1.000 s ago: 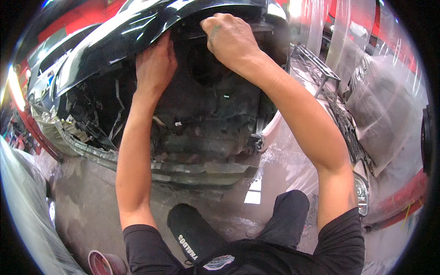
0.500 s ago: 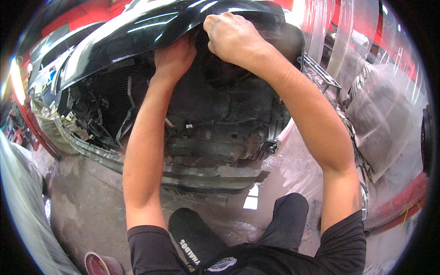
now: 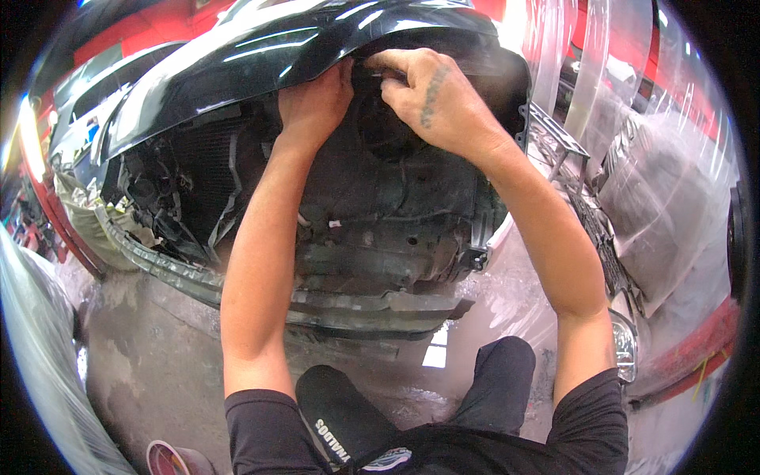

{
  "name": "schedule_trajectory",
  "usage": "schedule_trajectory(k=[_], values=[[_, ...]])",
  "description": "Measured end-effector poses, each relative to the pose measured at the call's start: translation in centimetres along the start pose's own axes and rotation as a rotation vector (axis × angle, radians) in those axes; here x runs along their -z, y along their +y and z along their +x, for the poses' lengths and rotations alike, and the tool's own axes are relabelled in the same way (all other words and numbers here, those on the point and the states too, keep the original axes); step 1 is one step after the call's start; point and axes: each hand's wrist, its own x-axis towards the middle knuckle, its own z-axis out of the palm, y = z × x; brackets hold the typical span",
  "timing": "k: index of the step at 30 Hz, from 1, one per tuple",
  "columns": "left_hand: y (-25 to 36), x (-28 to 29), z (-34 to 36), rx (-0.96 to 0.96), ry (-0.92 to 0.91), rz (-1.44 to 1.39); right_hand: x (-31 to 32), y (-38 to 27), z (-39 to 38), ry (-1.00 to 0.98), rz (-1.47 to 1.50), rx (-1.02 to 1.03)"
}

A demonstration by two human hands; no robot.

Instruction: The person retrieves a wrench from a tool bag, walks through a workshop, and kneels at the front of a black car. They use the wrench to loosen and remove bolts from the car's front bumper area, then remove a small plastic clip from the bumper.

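A glossy black car fender arches over the stripped front corner of a car. Just under its lower edge my left hand is raised, its fingers curled and partly hidden by the panel. My right hand is close beside it on the right, back of the hand toward me. Its thumb and bent forefinger come together near the fender's edge; whatever lies between them is too small or hidden to make out. Behind both hands opens the dark, dusty wheel well.
A bumper beam runs low across the car's front, above the concrete floor. A radiator shows at left. Plastic sheeting and a headlamp are at right. A small bucket stands at lower left.
My right hand has come down from the fender's edge, slightly to the right, and turned so more of its back shows. My left hand has shifted a little to the right with the view.
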Motion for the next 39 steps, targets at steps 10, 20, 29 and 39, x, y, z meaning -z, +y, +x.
schedule_trajectory(k=[10,20,29,39], values=[[-0.2,-0.4,0.0,-0.004,0.004,-0.008,0.9,1.3,-1.1,-0.031,-0.572,0.169],[-0.3,-0.7,-0.1,-0.009,0.116,0.027,0.5,7.3,-0.8,0.092,-0.632,0.154],[-1.0,-0.8,-0.2,0.009,0.025,-0.045,-0.7,5.9,-2.0,0.207,-0.701,0.2],[-0.4,-0.2,0.8,0.057,-0.197,-0.007,-1.2,6.2,-1.9,0.369,-0.497,0.15]])
